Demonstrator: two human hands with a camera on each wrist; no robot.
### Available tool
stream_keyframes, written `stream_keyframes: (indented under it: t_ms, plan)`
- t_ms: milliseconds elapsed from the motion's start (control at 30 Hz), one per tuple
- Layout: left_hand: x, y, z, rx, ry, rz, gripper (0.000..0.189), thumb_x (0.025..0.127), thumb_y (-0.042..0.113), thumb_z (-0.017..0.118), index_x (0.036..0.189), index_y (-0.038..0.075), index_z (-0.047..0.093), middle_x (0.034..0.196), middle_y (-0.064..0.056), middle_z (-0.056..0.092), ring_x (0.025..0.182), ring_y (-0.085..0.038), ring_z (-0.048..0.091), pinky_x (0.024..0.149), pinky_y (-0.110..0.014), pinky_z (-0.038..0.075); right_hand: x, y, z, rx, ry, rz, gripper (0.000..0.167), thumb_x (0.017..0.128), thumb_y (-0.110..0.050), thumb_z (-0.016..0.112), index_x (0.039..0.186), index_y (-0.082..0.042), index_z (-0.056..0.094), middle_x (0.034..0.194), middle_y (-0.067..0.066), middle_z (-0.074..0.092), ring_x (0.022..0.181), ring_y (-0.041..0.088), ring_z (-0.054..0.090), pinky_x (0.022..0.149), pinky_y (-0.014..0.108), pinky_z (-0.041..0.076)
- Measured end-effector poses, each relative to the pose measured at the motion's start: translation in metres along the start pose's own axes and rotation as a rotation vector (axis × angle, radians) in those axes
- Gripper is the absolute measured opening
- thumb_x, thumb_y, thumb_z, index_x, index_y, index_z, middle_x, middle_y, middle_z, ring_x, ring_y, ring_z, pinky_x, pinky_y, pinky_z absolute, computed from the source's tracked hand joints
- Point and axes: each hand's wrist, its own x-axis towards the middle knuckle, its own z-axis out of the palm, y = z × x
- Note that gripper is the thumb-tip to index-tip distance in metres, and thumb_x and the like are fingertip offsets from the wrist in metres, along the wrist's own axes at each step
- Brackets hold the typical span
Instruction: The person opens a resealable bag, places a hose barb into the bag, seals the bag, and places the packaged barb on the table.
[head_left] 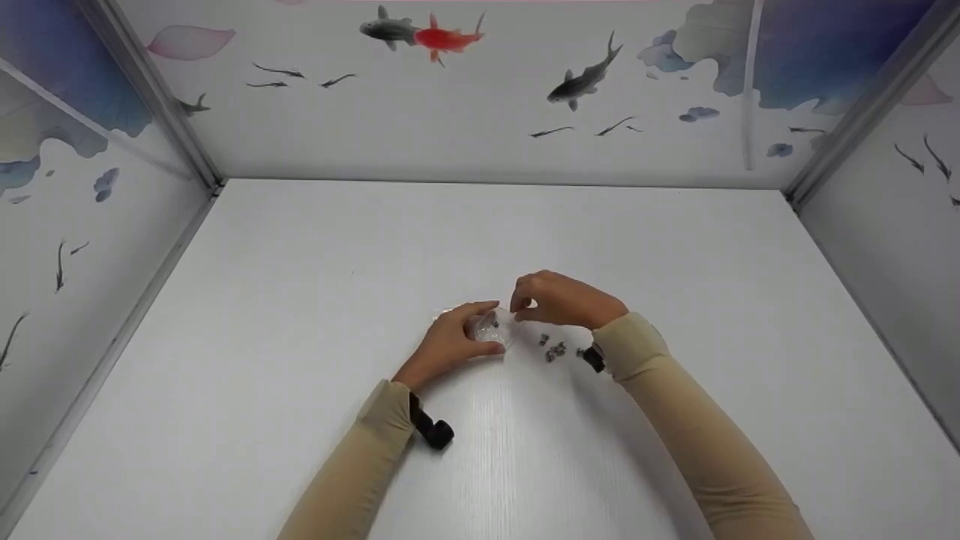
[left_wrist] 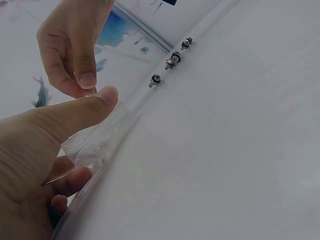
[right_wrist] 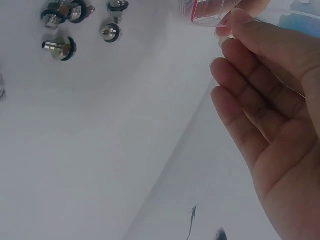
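Observation:
A clear plastic zip bag [head_left: 487, 336] with a red seal line, plain in the right wrist view, is held up near the middle of the table. My left hand [head_left: 448, 339] grips it, thumb on one side and fingers curled on the other. Thumb and forefinger of my right hand [head_left: 564, 300] pinch the edge of its mouth; the other fingers are bent. One small dark piece [head_left: 495, 324] shows within the bag's outline. Several small metal fittings [head_left: 556, 351] with dark rings lie loose on the table below my right hand.
The white table [head_left: 300, 255] is enclosed by panels [head_left: 480, 135] printed with fish and leaves, at the back and both sides. Each wrist wears a black camera mount [head_left: 435, 431]. One more fitting [head_left: 580, 352] lies beside the right mount.

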Motion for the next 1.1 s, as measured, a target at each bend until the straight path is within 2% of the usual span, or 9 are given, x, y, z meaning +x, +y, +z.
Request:
stream_keyframes:
  t_ms: [167, 333, 400, 667, 867, 1100]
  plan:
    - [0.000, 0.000, 0.000, 0.010, -0.004, 0.014, 0.070, 0.075, 0.037, 0.081, 0.137, 0.018, 0.055, 0.113, 0.000, 0.065, 0.075, -0.011, 0.047, 0.070, -0.026, 0.039, -0.005, 0.003, 0.000, 0.009, -0.013, 0.032, 0.013, 0.087, -0.007, 0.069, 0.099, -0.002, 0.074, 0.094, 0.007, 0.071, 0.089, 0.019, 0.066, 0.083, 0.035, 0.053]
    - [0.000, 0.000, 0.001, 0.002, -0.004, 0.012, 0.070, 0.075, 0.037, 0.082, 0.137, 0.017, 0.055, 0.132, 0.000, 0.060, 0.091, -0.014, 0.050, 0.085, -0.032, 0.041, -0.012, 0.007, -0.001, 0.039, -0.040, 0.092, 0.011, 0.088, -0.008, 0.069, 0.096, -0.005, 0.075, 0.094, 0.005, 0.071, 0.089, 0.018, 0.065, 0.082, 0.034, 0.053]
    - [0.000, 0.000, 0.001, -0.005, -0.002, 0.010, 0.071, 0.075, 0.037, 0.082, 0.137, 0.017, 0.055, 0.134, -0.001, 0.059, 0.093, -0.015, 0.049, 0.088, -0.035, 0.041, -0.015, 0.010, 0.000, 0.051, -0.051, 0.112, 0.010, 0.088, -0.009, 0.069, 0.095, -0.005, 0.075, 0.094, 0.005, 0.071, 0.089, 0.018, 0.065, 0.082, 0.033, 0.053]
    - [0.001, 0.000, 0.001, -0.005, 0.007, 0.011, 0.072, 0.073, 0.036, 0.083, 0.136, 0.017, 0.056, 0.121, -0.001, 0.064, 0.075, -0.012, 0.045, 0.071, -0.027, 0.038, -0.024, 0.014, 0.001, 0.078, -0.111, 0.239, 0.012, 0.088, -0.012, 0.069, 0.098, -0.007, 0.075, 0.095, 0.003, 0.071, 0.088, 0.015, 0.064, 0.081, 0.034, 0.053]
    - [0.000, 0.000, 0.001, 0.004, 0.009, 0.010, 0.072, 0.073, 0.038, 0.083, 0.136, 0.018, 0.056, 0.127, -0.001, 0.062, 0.080, -0.012, 0.046, 0.076, -0.028, 0.039, -0.027, 0.018, 0.006, 0.097, -0.139, 0.289, 0.011, 0.088, -0.014, 0.070, 0.096, -0.009, 0.075, 0.094, 0.001, 0.071, 0.083, 0.011, 0.063, 0.079, 0.032, 0.054]
    - [0.001, 0.000, 0.001, 0.007, 0.011, -0.004, 0.072, 0.072, 0.038, 0.083, 0.136, 0.020, 0.056, 0.128, -0.002, 0.062, 0.088, -0.016, 0.050, 0.083, -0.032, 0.041, -0.028, 0.019, 0.011, 0.123, -0.162, 0.304, 0.008, 0.086, -0.012, 0.071, 0.092, -0.011, 0.076, 0.088, 0.000, 0.071, 0.073, 0.009, 0.060, 0.074, 0.030, 0.054]
